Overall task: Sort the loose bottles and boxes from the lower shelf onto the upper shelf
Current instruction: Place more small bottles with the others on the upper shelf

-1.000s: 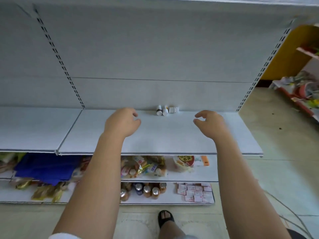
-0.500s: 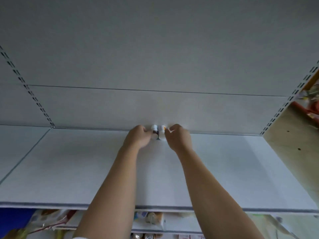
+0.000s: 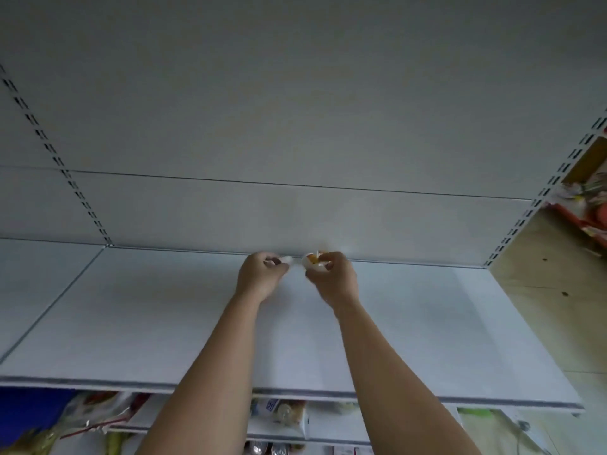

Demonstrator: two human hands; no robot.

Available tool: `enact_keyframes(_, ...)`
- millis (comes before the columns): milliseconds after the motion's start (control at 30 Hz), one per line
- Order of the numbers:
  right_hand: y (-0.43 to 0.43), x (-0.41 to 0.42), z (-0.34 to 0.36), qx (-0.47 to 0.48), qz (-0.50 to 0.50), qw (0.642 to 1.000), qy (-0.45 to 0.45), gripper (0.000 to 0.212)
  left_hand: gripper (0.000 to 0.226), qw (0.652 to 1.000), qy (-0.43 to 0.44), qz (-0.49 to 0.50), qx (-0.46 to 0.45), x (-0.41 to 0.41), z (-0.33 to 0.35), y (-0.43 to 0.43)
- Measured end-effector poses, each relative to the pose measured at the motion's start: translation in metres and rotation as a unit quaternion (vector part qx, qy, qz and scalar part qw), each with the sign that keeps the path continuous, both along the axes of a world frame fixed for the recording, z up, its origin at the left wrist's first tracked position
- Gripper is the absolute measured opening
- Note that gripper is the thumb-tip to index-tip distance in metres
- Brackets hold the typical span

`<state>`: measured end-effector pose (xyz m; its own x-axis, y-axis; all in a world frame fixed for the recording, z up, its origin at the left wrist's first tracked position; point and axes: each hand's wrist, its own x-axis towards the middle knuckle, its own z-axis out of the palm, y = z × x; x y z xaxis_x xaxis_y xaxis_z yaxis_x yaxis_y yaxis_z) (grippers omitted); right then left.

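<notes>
A pale grey back panel (image 3: 295, 126) fills the upper half of the head view, crossed by one thin horizontal seam. Slotted uprights run down at the left (image 3: 62, 165) and at the far right (image 3: 538, 198). Below it the white upper shelf (image 3: 131, 323) spreads across the middle of the frame. Tan floor (image 3: 551, 310) shows at the right edge, and a red rack of goods (image 3: 588, 211) sits blurred at the upper right.

Under the shelf's front lip, at the bottom of the frame, the lower shelf (image 3: 328, 433) carries crumpled packets (image 3: 98, 412) and a pouch (image 3: 282, 413) with a small blue mark; its writing is too blurred to read.

Both forearms reach up from the bottom to the back of the upper shelf, just beside the panel, at centre frame. The left hand (image 3: 259, 274) has its fingers curled round a small white item (image 3: 286, 259), too smeared to identify. The right hand (image 3: 331, 277), close beside it, pinches a small bottle (image 3: 312, 259) with a white cap and an orange label in curled fingers; no text is legible. The two held things are near each other but apart.
</notes>
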<state>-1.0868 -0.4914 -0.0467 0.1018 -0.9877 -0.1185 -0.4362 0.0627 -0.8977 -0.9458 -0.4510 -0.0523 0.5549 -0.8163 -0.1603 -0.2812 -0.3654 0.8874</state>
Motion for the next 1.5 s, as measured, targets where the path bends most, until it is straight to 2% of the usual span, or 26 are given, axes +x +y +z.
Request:
enact_keyframes(67, 0.019, -0.014, 0.019, -0.005, -0.033, 0.995, -0.096, 0.023, 0.024, 0.996, 0.065, 0.022, -0.055, 0.001, 0.023, 0.028)
enact_keyframes(133, 0.041, -0.028, 0.043, -0.011, -0.052, 0.982, -0.182, 0.020, 0.015, 0.991, 0.083, 0.023, -0.098, -0.002, 0.051, 0.060)
enact_keyframes(233, 0.079, -0.043, 0.083, 0.009, -0.056, 0.965, -0.256, 0.028, 0.018, 0.979, 0.133, 0.015, -0.157, -0.008, 0.092, 0.105)
enact_keyframes(300, 0.107, -0.052, 0.111, 0.018, -0.044, 0.950, -0.308, 0.023, 0.014, 0.965, 0.187, 0.000, -0.184, -0.016, 0.120, 0.135)
enact_keyframes(367, 0.138, -0.061, 0.142, 0.035, -0.022, 0.923, -0.382, 0.017, 0.014, 0.950, 0.241, -0.012, -0.197, -0.026, 0.148, 0.165)
enact_keyframes(467, 0.186, -0.079, 0.187, 0.049, -0.009, 0.869, -0.491, 0.022, 0.015, 0.933, 0.281, -0.028, -0.224, -0.042, 0.191, 0.209)
enact_keyframes(533, 0.211, -0.092, 0.214, 0.040, -0.011, 0.853, -0.520, 0.022, 0.017, 0.919, 0.304, -0.043, -0.249, -0.052, 0.216, 0.230)
enact_keyframes(667, 0.251, -0.117, 0.262, 0.007, 0.002, 0.862, -0.507, 0.019, 0.015, 0.910, 0.292, -0.115, -0.271, -0.077, 0.262, 0.260)
enact_keyframes(800, 0.276, -0.137, 0.301, -0.030, 0.022, 0.862, -0.506, 0.028, 0.033, 0.923, 0.203, -0.175, -0.276, -0.103, 0.309, 0.279)
enact_keyframes(900, 0.287, -0.153, 0.326, -0.059, 0.035, 0.853, -0.517, 0.028, 0.036, 0.901, 0.236, -0.217, -0.293, -0.124, 0.338, 0.284)
enact_keyframes(1000, 0.287, -0.172, 0.349, -0.096, 0.046, 0.859, -0.501, 0.021, 0.025, 0.880, 0.237, -0.259, -0.319, -0.144, 0.363, 0.278)
enact_keyframes(1100, 0.274, -0.193, 0.370, -0.139, 0.058, 0.885, -0.440, 0.021, 0.021, 0.876, 0.226, -0.261, -0.337, -0.161, 0.387, 0.260)
enact_keyframes(1167, 0.257, -0.208, 0.383, -0.152, 0.054, 0.895, -0.416, 0.019, 0.025, 0.883, 0.181, -0.257, -0.348, -0.171, 0.402, 0.242)
enact_keyframes(1267, 0.223, -0.230, 0.403, -0.161, 0.040, 0.892, -0.421, 0.007, 0.034, 0.891, 0.110, -0.254, -0.361, -0.186, 0.421, 0.210)
enact_keyframes(1367, 0.183, -0.253, 0.424, -0.170, 0.048, 0.895, -0.409, 0.005, 0.032, 0.896, 0.072, -0.246, -0.363, -0.205, 0.441, 0.177)
enact_keyframes(1500, 0.130, -0.275, 0.451, -0.199, 0.108, 0.920, -0.319, 0.006, 0.034, 0.919, -0.010, -0.220, -0.328, -0.224, 0.464, 0.133)
